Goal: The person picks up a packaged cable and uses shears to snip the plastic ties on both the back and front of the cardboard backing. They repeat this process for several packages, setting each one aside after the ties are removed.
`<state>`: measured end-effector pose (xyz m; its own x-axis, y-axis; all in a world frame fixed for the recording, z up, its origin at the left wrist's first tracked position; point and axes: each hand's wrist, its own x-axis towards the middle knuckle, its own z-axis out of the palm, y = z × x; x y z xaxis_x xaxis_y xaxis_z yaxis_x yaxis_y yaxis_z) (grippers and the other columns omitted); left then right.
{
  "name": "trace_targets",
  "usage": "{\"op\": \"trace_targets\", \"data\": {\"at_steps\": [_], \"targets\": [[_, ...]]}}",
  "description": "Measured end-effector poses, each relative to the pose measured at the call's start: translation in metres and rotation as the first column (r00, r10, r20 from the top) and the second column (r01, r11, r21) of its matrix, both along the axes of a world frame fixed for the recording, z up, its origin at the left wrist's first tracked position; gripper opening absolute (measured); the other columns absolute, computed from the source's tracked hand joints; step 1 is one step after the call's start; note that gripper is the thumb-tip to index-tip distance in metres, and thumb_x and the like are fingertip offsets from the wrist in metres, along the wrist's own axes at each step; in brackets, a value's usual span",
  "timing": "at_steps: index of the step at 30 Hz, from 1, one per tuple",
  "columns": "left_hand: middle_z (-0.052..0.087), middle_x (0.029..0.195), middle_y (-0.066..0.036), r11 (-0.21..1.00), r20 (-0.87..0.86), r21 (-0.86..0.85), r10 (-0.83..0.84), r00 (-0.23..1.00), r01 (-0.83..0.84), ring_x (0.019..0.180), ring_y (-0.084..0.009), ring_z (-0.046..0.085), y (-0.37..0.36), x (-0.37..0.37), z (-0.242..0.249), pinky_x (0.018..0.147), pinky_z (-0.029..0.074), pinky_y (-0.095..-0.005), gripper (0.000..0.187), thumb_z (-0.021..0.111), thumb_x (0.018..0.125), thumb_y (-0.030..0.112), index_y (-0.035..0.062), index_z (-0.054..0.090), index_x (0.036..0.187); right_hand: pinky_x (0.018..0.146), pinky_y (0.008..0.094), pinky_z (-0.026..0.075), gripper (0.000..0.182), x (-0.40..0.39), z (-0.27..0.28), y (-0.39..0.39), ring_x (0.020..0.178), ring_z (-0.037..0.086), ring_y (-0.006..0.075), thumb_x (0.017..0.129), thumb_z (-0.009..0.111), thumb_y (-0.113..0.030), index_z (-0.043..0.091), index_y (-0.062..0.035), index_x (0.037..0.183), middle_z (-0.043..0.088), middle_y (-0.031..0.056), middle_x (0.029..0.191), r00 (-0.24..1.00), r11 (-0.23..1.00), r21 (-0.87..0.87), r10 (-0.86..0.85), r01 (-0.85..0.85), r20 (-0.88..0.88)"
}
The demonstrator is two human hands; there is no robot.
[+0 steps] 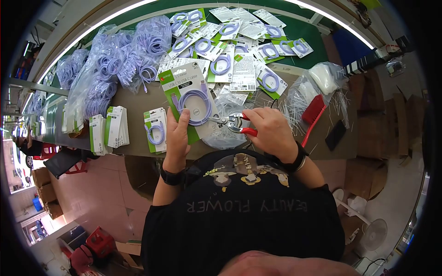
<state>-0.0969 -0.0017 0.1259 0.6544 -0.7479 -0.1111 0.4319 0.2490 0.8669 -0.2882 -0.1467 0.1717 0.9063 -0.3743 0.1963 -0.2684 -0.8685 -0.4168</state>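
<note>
Gripping the lower edge of a carded USB cable pack (188, 99), the left hand (177, 133) pins it flat on the brown worktop (138, 99), thumb over the coiled purple cable. The right hand (271, 131) is closed around red-handled pliers (235, 123), nose at the pack's right edge. The card looks light, thin and easily creased; support is best at its rigid border. Finished packs (156, 129) lie just left, bagged cable coils (124, 60) beyond.

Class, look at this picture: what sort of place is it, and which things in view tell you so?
Probably a packing workshop or small factory line: clear bags of coiled purple cables, many green-and-white carded cable packs spread on the bench, and stacks of finished packs.
</note>
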Motion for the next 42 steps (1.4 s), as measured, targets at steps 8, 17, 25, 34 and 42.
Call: {"op": "trace_targets", "data": {"at_steps": [8, 17, 25, 34, 42], "targets": [[0.052, 0.112, -0.008, 0.971, 0.682, 0.153, 0.029, 0.731, -0.181, 0.098, -0.0120, 0.053, -0.004, -0.011, 0.002, 0.087, 0.045, -0.0259, 0.031, 0.047, 0.097, 0.013, -0.0008, 0.038, 0.123, 0.075, 0.0377, 0.045, 0.046, 0.006, 0.004, 0.009, 0.083, 0.059, 0.0278, 0.067, 0.073, -0.016, 0.058, -0.0041, 0.109, 0.061, 0.0094, 0.091, 0.997, 0.968, -0.249, -0.056, 0.041, -0.055], [0.052, 0.119, -0.011, 0.980, -0.117, -0.194, -0.074, 0.990, 0.051, 0.107, -0.0192, 0.056, -0.008, -0.013, -0.005, 0.090, 0.049, -0.0344, 0.036, 0.046, 0.096, 0.010, 0.0054, 0.035, 0.130, 0.073, 0.0378, 0.047, 0.045, 0.025, -0.008, 0.016, 0.080, 0.059, 0.0308, 0.064, 0.072, -0.006, 0.058, -0.0035, 0.106, 0.061, 0.0122, 0.089, 0.946, 0.884, 0.462, -0.083, -0.076, 0.313], [0.049, 0.122, -0.009, 0.985, -0.074, -0.167, -0.058, 0.996, 0.045, 0.109, -0.0192, 0.054, -0.009, -0.023, -0.030, 0.093, 0.047, -0.0344, 0.042, 0.046, 0.092, 0.003, 0.0063, 0.032, 0.132, 0.068, 0.0390, 0.047, 0.036, 0.053, -0.041, 0.026, 0.075, 0.058, 0.0312, 0.068, 0.070, -0.008, 0.057, -0.0037, 0.101, 0.060, 0.0125, 0.081, 0.896, 0.995, 0.100, -0.071, 0.030, 0.439], [0.049, 0.121, -0.011, 0.984, -0.155, -0.048, 0.163, 0.974, -0.172, 0.108, -0.0220, 0.054, 0.024, 0.016, -0.063, 0.097, 0.045, -0.0372, 0.046, 0.047, 0.087, -0.004, 0.0013, 0.034, 0.131, 0.073, 0.0392, 0.047, 0.041, 0.057, -0.079, 0.019, 0.080, 0.059, 0.0331, 0.065, 0.070, -0.003, 0.055, -0.0028, 0.103, 0.060, 0.0143, 0.088, 0.949, 0.986, 0.163, -0.027, -0.026, 0.314], [0.052, 0.119, -0.017, 0.363, 0.810, 0.582, -0.178, 0.559, -0.728, 0.106, -0.0274, 0.055, 0.095, 0.108, -0.143, 0.091, 0.044, -0.0351, 0.059, 0.065, 0.082, 0.016, -0.0058, 0.037, 0.129, 0.076, 0.0365, 0.049, 0.039, 0.028, -0.105, -0.001, 0.087, 0.060, 0.0326, 0.071, 0.071, -0.011, 0.056, -0.0011, 0.106, 0.060, 0.0150, 0.094, 0.994, 0.895, 0.445, -0.030, -0.020, 0.104]]}}
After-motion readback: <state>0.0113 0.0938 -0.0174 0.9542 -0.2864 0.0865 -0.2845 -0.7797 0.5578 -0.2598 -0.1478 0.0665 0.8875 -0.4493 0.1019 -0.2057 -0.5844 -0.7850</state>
